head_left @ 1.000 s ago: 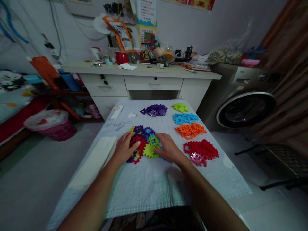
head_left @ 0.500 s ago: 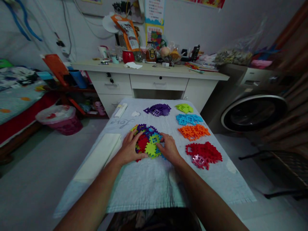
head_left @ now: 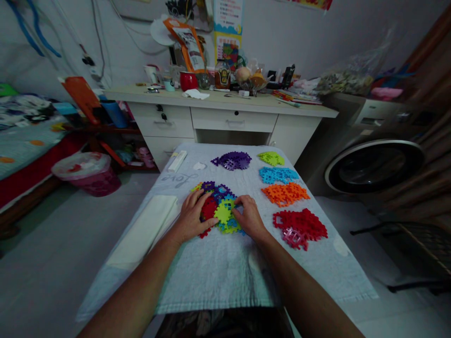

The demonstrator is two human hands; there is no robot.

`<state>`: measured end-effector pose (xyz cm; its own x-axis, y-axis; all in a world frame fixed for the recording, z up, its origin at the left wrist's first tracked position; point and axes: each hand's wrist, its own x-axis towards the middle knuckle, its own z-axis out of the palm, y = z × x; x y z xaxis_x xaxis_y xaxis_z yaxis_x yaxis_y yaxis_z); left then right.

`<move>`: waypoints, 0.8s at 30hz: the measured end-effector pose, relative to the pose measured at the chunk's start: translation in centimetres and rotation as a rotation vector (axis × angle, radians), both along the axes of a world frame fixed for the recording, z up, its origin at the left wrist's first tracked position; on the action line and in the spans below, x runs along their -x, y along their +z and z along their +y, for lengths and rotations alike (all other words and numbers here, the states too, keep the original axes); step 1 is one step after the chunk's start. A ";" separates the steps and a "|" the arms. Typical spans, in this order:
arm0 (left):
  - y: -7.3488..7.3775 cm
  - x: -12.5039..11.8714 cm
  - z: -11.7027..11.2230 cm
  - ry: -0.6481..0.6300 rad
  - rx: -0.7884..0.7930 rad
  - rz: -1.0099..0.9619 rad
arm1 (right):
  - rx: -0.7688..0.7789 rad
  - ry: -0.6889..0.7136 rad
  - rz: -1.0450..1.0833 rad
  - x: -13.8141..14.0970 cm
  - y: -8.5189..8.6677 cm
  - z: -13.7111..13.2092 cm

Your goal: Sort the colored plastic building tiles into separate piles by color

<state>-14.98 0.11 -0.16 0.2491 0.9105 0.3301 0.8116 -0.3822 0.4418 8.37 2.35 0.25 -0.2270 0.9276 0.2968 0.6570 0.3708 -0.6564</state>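
A mixed heap of interlocking plastic pieces (head_left: 209, 206) in red, purple, blue, yellow and lime green lies near the middle of the cloth-covered table. My left hand (head_left: 192, 218) rests on the heap's left side, fingers spread and thumb reaching toward the lime-green pieces. At the right side, my right hand (head_left: 249, 216) is curled, thumb and fingers closed at the edge of a lime-green interlocking piece (head_left: 223, 213). This solid piece partly covers another green one with a window pattern. The right fingertips are partly hidden.
Sorted piles stand apart: purple (head_left: 233, 160) at the back, lime green (head_left: 271, 158), blue (head_left: 278, 175), orange (head_left: 285, 193) and red (head_left: 301, 223) down the right. A folded white cloth (head_left: 144, 230) lies left. Beyond are a cluttered desk (head_left: 225, 105) and washing machine (head_left: 373, 164).
The solid lime-green piece has shifted slightly up and right, covering more of the windowed green piece. Both hands remain around the heap with small finger movements. The view has shifted slightly.
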 end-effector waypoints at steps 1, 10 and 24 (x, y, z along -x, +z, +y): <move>0.0 0.0 0.0 0.004 -0.004 -0.006 | -0.002 0.005 0.018 0.0 0.0 0.0; -0.1 -0.4 0.4 0.046 -0.032 -0.024 | 0.110 0.031 0.366 0.0 -0.4 0.4; -0.3 -0.2 0.9 0.072 -0.070 -0.040 | -0.162 -0.298 -0.118 -2.3 0.7 1.0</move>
<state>-14.82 0.96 -0.42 0.1694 0.9000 0.4017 0.8201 -0.3548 0.4490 10.63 3.34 1.00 0.0048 0.9013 0.4332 0.8199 0.2444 -0.5176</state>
